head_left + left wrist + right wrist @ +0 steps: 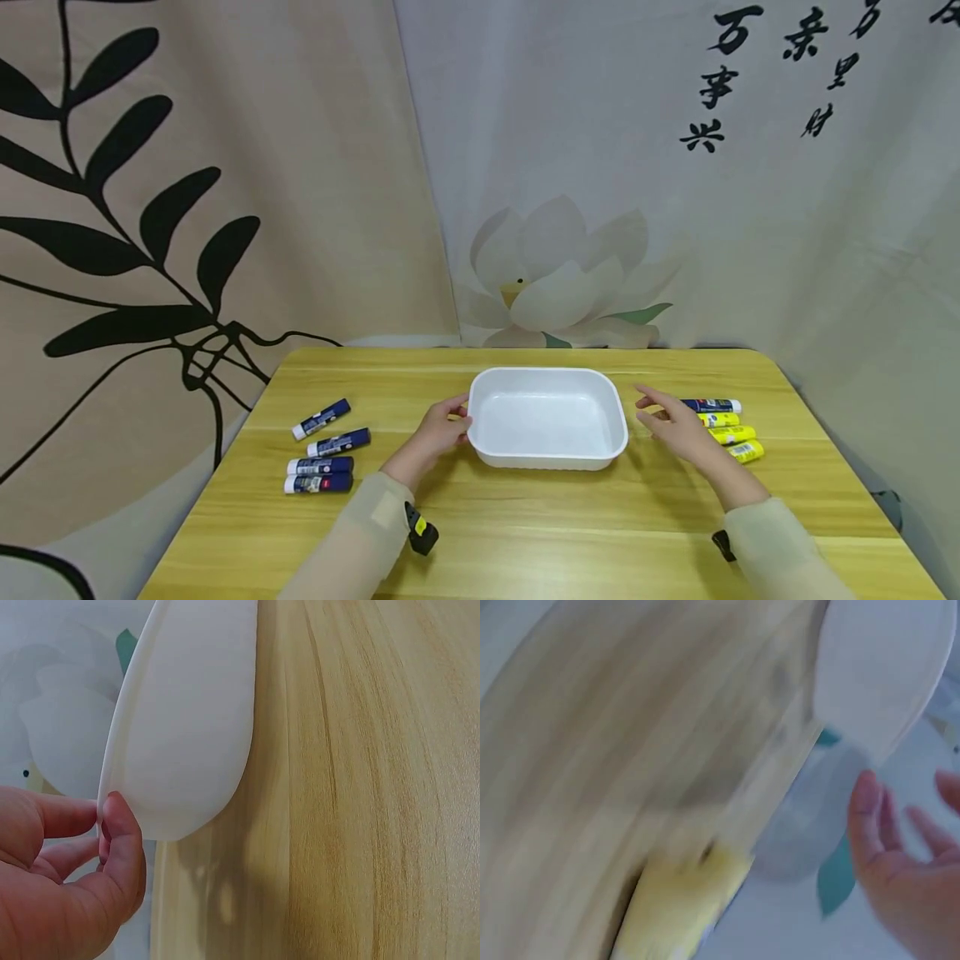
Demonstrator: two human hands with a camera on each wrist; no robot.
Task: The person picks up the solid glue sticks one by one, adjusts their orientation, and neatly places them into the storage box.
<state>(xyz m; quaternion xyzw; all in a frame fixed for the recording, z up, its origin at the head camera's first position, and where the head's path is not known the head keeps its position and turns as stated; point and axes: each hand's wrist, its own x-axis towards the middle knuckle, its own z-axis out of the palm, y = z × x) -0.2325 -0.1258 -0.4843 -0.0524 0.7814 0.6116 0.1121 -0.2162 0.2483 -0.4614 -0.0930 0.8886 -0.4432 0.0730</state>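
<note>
"Head view: where does the white tray (549, 417) sit?"

"Near the middle of the table (555, 537), toward the far edge, with its open side up. Whether its base lies fully flat, I can't tell."

"And the hands?"

"The left hand (440, 427) pinches the tray's rim at its left end; the left wrist view shows the bent digits meeting at that edge. The right hand (675, 427) is loosely spread and holds nothing. It hovers just beside the tray's right end, with a small gap between."

"What lies around them?"

"Four dark blue tubes (339, 442) with white caps, left of the left hand. The two nearest the person lie side by side; the other two are set apart and tilted."

"And on the other side?"

"One more blue tube (712, 406) and three yellow tubes (732, 435), in a row by the right hand, which partly covers some of them. The right wrist view is blurred, but yellow shows there too."

"Anything behind?"

"A pale curtain (570, 275) printed with a lotus. Each sleeve also has a small black device by it, the left one (422, 533) marked with yellow."
</note>
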